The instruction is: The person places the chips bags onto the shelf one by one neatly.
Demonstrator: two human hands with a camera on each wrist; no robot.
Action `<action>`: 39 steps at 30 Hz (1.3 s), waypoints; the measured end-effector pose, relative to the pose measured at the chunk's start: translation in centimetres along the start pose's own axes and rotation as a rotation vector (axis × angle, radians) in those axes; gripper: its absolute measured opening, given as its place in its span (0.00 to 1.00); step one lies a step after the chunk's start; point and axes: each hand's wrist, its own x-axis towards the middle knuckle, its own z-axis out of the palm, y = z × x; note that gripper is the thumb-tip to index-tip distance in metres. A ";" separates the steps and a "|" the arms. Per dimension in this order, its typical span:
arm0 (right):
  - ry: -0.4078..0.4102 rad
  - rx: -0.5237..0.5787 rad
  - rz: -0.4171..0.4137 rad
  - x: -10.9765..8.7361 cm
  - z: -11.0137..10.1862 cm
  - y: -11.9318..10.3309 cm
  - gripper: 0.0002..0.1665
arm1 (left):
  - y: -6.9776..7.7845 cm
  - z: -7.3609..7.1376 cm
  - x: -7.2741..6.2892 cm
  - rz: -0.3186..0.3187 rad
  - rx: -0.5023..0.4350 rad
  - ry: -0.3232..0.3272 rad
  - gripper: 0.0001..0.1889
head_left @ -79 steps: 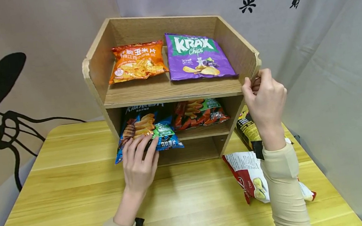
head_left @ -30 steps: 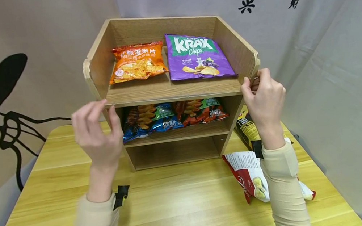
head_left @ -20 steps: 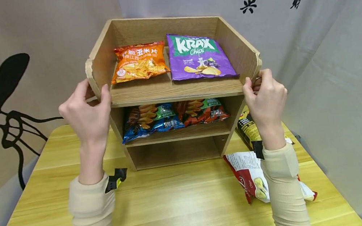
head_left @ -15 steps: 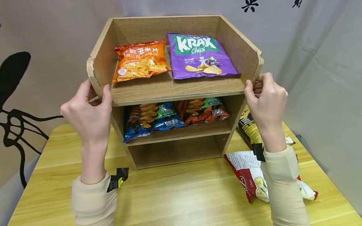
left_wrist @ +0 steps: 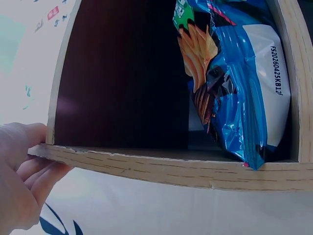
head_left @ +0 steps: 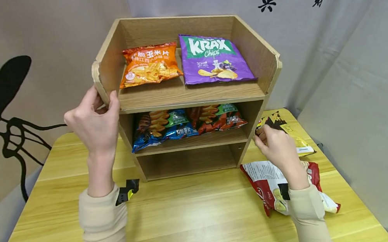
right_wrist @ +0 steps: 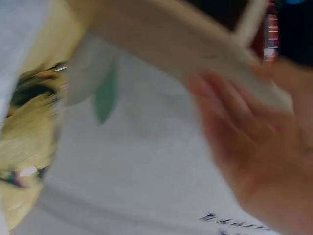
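A wooden shelf unit [head_left: 191, 96] stands on the table. My left hand [head_left: 95, 120] grips the front edge of its left side panel, thumb in front; the left wrist view shows the hand [left_wrist: 22, 171] at the panel's corner. My right hand [head_left: 279, 148] is low beside the right side panel, fingers loosely curled, nothing seen in them; its wrist view is blurred. On top lie an orange corn chip bag [head_left: 151, 64] and a purple KRAX chip bag [head_left: 214, 58]. A blue chip bag [head_left: 166, 127] and a red chip bag [head_left: 220, 118] fill the middle shelf.
Right of the unit, a black and yellow chip bag [head_left: 295, 136] lies on the wooden table [head_left: 189, 219]. A white and red chip bag [head_left: 262, 174] lies nearer, partly under the right forearm. Grey fabric [head_left: 364, 100] hangs behind and to the right.
My left hand has left the blue bag, now seated further back, and taken hold of the left panel. My right hand has let go of the upper right edge and moved down.
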 end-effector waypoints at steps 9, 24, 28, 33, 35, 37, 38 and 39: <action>-0.812 0.115 0.136 -2.1 3.3 5.3 0.52 | 0.0 0.0 0.0 -0.010 -0.025 -0.004 0.11; -0.643 0.012 -0.069 -2.2 4.5 6.7 0.11 | -0.1 0.1 0.0 0.004 -0.005 0.007 0.10; -0.610 0.015 -0.076 -2.4 4.0 6.7 0.11 | -0.1 0.1 0.0 0.004 -0.005 0.005 0.10; -0.560 0.028 -0.049 -2.5 2.8 6.6 0.07 | -0.1 0.1 0.0 0.003 -0.004 0.001 0.10; -0.514 0.035 -0.049 -2.4 2.3 6.5 0.04 | -0.1 0.1 0.0 0.006 -0.006 0.003 0.10; -0.449 0.036 -0.051 -2.5 1.8 6.4 0.06 | -0.1 0.1 0.0 0.007 -0.009 0.004 0.10; -0.411 0.029 -0.054 -2.5 1.5 6.4 0.06 | -0.1 0.1 0.0 0.006 -0.010 0.003 0.10; -0.370 0.018 -0.053 -2.5 1.2 6.3 0.05 | -0.1 0.1 0.0 0.005 -0.012 0.002 0.11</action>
